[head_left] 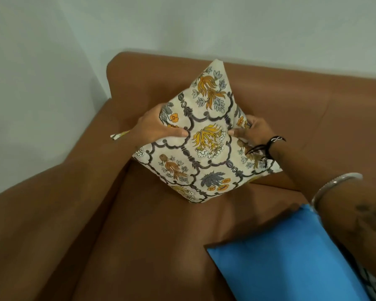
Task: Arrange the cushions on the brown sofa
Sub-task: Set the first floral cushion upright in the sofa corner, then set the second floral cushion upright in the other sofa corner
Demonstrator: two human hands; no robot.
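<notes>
A cream cushion with yellow and grey flowers [206, 140] stands on one corner on the seat of the brown sofa [152, 231], near the left back corner. My left hand [159, 127] grips its left edge and my right hand [252, 131] grips its right edge, thumbs pressed on the front face. A plain blue cushion [287, 255] lies flat on the seat at the lower right, partly under my right forearm. Part of another patterned fabric [371, 283] peeks out beyond the blue cushion at the right edge.
The sofa's wide left armrest [44, 213] runs along the left side and its backrest [302, 98] spans the rear. A pale wall [182, 22] stands behind and to the left of the sofa.
</notes>
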